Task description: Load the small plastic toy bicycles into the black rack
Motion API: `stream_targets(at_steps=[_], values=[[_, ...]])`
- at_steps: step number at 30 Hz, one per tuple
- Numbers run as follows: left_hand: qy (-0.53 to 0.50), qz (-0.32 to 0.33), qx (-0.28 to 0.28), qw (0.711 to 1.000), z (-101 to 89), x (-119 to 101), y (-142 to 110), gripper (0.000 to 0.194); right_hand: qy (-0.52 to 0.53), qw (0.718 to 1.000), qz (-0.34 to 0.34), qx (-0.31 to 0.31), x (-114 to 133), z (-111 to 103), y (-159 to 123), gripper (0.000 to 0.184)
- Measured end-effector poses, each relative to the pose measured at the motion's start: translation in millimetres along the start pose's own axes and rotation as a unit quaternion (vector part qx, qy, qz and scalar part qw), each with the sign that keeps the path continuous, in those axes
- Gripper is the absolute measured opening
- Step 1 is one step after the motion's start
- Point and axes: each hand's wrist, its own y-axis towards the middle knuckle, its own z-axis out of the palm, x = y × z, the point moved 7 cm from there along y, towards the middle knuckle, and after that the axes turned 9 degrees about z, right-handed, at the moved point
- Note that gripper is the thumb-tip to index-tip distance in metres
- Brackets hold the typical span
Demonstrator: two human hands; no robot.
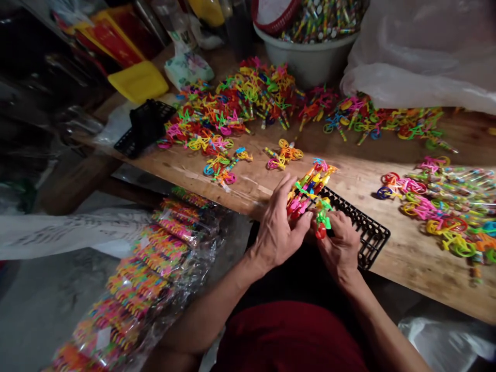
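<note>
Nearest, at the lower left, there are clear plastic bags of small multicoloured plastic toys (149, 263); 1 bears a small white label (103, 338), whose writing is too blurred to read. Beside them, a white sheet-like material (77, 232) carries dark marks, which are also unreadable.

The right hand (341, 245) grasps a small green and red plastic toy (323, 222) between thumb and fingers, beside the black plastic rack with rows of holes (364, 227). The left hand (276, 227) is curved around the bright toys standing at the rack's left part (310, 183); I cannot tell whether it grips any of them. The rack is at the front edge of the brown wooden bench (341, 155).

Farther, a long heap of multicoloured bicycle-shaped plastic toys (256, 90) lies across the bench. Behind it stands a round grey plastic tub (310, 62), filled with striped tubes (329, 20).
</note>
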Motion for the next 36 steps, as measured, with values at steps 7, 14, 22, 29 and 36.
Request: stream_targets(at_steps=[7,14,22,29,36], values=[[-0.089,-0.079,0.006,0.993,15.4,28.4,7.5,0.077,-0.049,0.998,-0.029,-0.029,3.8,-13.4,-6.1,0.009],[0.017,-0.071,-0.031,0.997,27.4,20.7,10.1,0.070,-0.078,0.992,-0.086,-0.048,-3.3,-9.4,-10.3,0.008],[0.064,-0.034,-0.073,0.995,34.7,14.7,0.0,0.077,0.023,0.998,0.006,0.063,-38.4,-20.8,15.0,0.009],[0.013,-0.012,-0.039,0.999,39.9,7.8,-9.2,0.084,0.048,0.998,0.022,-0.028,-10.4,-5.0,9.4,0.013],[0.034,0.017,-0.002,0.999,25.6,-1.0,-3.7,0.097,-0.012,0.996,-0.082,-0.013,-4.3,1.8,5.9,0.008]])
